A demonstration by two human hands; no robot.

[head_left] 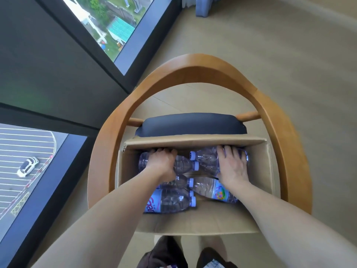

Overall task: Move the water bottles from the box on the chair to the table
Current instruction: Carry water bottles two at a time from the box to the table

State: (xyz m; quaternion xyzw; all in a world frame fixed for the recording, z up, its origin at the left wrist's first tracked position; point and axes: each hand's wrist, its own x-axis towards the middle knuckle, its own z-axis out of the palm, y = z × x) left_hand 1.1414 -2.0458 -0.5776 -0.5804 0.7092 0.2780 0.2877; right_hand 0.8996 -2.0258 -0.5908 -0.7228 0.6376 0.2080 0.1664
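Observation:
An open cardboard box (195, 222) sits on a wooden chair (193, 68) with a dark cushion (191, 123). Several clear water bottles with pale purple caps lie on their sides inside it. My left hand (163, 164) grips the far left bottle (185, 165) from above, fingers curled over it. My right hand (231, 166) grips the far right bottle (206, 159) the same way. Nearer me lie a bottle with a blue-pink label (166, 201) and one with a colourful label (214, 190). The table is out of sight.
Large dark-framed windows (108, 29) fill the left side, looking far down at a street and a car. Beige floor (270, 55) spreads to the right and behind the chair. A blue curtain (205, 6) hangs at the top. My feet (185, 254) stand below the box.

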